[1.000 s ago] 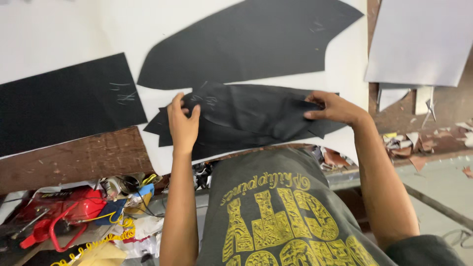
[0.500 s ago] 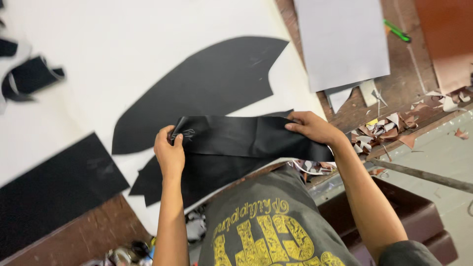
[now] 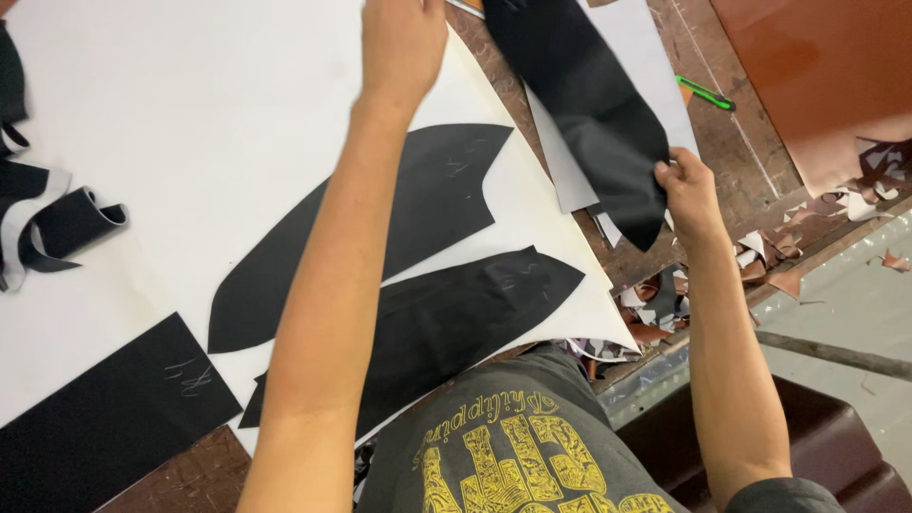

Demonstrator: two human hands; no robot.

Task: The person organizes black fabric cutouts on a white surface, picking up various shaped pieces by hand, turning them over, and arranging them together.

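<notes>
Hands stretch forward, right hand (image 3: 689,190) and left hand (image 3: 404,43) pinching a black leather piece (image 3: 594,104).

Bare white sheet (image 3: 190,123); scraps (image 3: 760,256) rightward

Black leather piece (image 3: 598,114), white sheet (image 3: 190,123), brown scuffed worktop (image 3: 731,152), green knife (image 3: 705,92), reddish-brown hide (image 3: 826,76).
</notes>
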